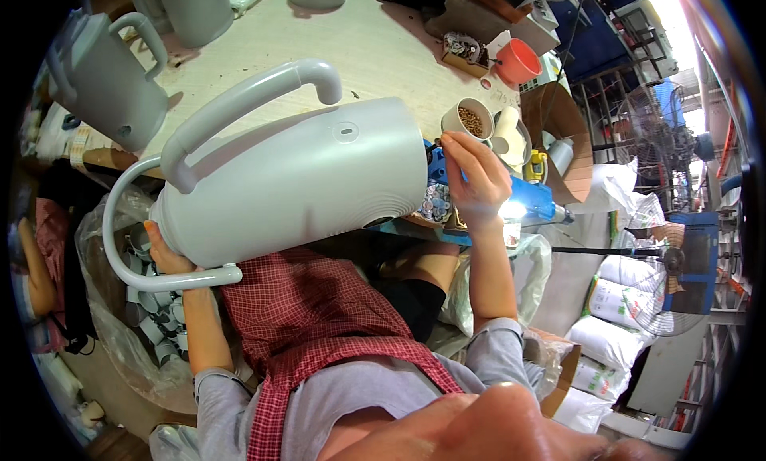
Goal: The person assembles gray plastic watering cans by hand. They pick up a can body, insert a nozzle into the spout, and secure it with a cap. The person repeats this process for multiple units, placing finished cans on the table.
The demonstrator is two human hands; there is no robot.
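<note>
Jug (303,182) | smooth, grey | curved tubular handle (247,100) | left grip (169,255) at end

Pale worktable (383,66), brownish floor (112,389) lower left, caged fan (674,261) at right, bright light (678,22) upper right

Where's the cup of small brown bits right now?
In the head view, the cup is right of centre, just beyond the right hand and right of the held grey jug; the red cup is farther back.
</note>
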